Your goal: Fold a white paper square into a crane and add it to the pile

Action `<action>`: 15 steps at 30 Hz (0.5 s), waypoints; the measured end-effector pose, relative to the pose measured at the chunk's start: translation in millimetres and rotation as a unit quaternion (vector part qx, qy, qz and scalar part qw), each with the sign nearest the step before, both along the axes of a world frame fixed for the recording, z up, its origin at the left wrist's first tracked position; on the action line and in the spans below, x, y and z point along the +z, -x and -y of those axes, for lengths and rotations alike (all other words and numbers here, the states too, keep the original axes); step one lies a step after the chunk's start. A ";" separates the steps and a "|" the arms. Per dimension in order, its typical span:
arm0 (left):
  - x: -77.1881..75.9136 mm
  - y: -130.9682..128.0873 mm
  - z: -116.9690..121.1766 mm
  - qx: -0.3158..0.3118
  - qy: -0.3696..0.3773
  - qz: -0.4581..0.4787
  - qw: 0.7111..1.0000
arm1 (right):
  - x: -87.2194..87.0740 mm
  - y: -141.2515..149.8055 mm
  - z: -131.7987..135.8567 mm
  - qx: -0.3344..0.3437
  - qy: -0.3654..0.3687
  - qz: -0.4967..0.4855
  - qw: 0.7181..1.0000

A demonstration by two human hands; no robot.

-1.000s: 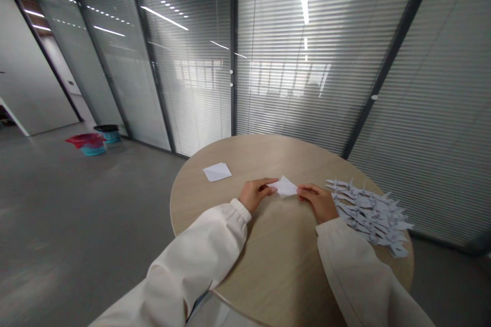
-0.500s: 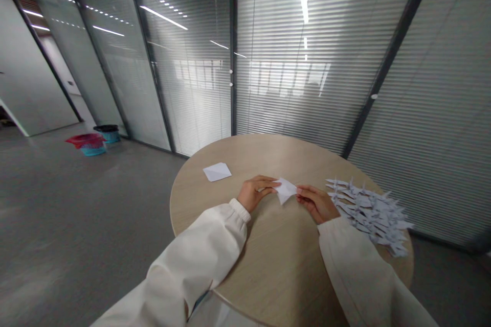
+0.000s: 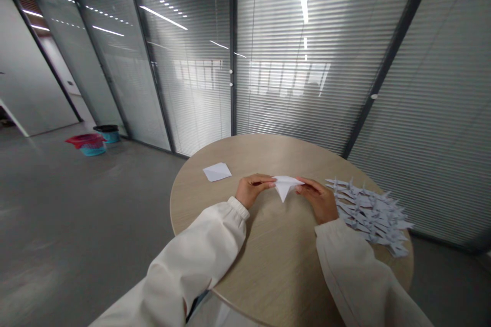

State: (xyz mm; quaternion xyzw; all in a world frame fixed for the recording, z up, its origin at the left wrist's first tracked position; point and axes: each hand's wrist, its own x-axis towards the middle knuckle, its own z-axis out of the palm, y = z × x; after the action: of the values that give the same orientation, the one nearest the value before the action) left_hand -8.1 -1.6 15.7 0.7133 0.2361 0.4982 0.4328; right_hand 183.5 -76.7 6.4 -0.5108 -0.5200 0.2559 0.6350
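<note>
A partly folded piece of white paper [image 3: 284, 186] is stretched between my two hands above the round wooden table [image 3: 261, 260], one pointed flap hanging down toward me. My left hand [image 3: 252, 189] pinches its left end between thumb and fingers. At the opposite end, my right hand [image 3: 319, 198] grips the paper with the thumb below and fingers on top. A heap of folded paper cranes [image 3: 370, 212] lies just right of my right hand. Left of my left hand rests a small stack of white paper squares [image 3: 217, 171], with a crease showing on top.
Behind the table stands a glass partition with blinds [image 3: 291, 102] and dark frames. On the grey floor to the left are a blue bin with a red liner [image 3: 90, 144] and another blue bin with a black liner [image 3: 109, 134].
The paper has been turned and spread wider, so its upper edge is now longer and the flap points straight down. My right hand has shifted slightly, its fingers reaching further over the edge.
</note>
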 end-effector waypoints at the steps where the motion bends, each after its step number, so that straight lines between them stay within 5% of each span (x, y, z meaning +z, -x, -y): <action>1: -0.3 0.0 -0.2 0.000 0.006 0.001 1.000 | 1.7 0.4 1.3 -0.006 -0.010 0.010 1.000; 8: -1.4 -1.0 -1.8 0.002 0.058 0.013 0.998 | 2.2 1.3 1.4 -0.006 -0.073 0.066 0.995; 15: -1.8 -2.7 -1.5 0.012 0.094 0.022 0.995 | 0.5 0.2 0.2 -0.026 -0.042 0.078 0.996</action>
State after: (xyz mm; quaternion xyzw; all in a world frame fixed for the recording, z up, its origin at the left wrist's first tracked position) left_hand -5.4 -0.1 13.9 0.6553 0.2809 0.4948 0.4969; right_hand 183.3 -76.8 6.9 -0.5157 -0.5643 0.1769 0.6199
